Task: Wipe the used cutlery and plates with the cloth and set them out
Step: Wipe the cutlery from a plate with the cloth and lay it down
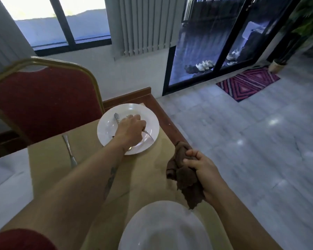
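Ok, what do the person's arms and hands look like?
The left hand and right hand are bare: no gloves, rings or watch. The left forearm has dark tattoo marks and a dark red sleeve higher up. The right arm shows no sleeve.

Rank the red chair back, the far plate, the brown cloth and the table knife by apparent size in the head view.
1. red chair back
2. far plate
3. brown cloth, though it is nearer the camera, so this place is unsure
4. knife
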`<action>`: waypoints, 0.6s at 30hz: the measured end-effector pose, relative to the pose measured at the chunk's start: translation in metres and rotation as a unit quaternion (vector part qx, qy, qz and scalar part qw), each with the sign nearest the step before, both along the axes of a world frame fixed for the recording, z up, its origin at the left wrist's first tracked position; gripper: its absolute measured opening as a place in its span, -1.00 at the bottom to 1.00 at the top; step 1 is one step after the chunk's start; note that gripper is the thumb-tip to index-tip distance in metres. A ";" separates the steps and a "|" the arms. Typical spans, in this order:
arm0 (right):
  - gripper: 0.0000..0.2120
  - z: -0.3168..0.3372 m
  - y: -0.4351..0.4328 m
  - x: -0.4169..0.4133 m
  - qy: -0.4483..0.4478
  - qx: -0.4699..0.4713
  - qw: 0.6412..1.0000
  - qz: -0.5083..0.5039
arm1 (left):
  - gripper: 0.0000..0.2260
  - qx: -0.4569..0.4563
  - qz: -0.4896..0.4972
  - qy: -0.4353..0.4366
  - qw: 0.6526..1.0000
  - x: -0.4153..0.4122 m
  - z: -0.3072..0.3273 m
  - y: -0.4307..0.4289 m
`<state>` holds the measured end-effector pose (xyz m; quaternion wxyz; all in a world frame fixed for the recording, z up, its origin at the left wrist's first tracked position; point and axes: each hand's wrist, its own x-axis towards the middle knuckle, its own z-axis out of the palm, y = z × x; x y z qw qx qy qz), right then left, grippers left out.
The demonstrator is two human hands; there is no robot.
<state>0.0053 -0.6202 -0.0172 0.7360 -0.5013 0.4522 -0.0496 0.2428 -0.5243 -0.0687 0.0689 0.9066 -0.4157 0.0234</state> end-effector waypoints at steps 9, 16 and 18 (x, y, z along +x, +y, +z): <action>-0.80 0.001 0.020 0.009 -0.082 0.122 0.986 -0.075 | -0.85 -0.129 -0.038 0.027 0.991 -0.040 0.064 0.019; -0.74 0.016 0.072 0.024 -0.215 0.152 0.960 -0.092 | -0.90 -0.283 0.034 0.252 0.925 -0.107 0.099 0.089; -0.79 0.027 0.092 0.025 -0.222 0.150 0.959 -0.092 | -0.91 -0.284 0.055 0.277 0.916 -0.121 0.105 0.113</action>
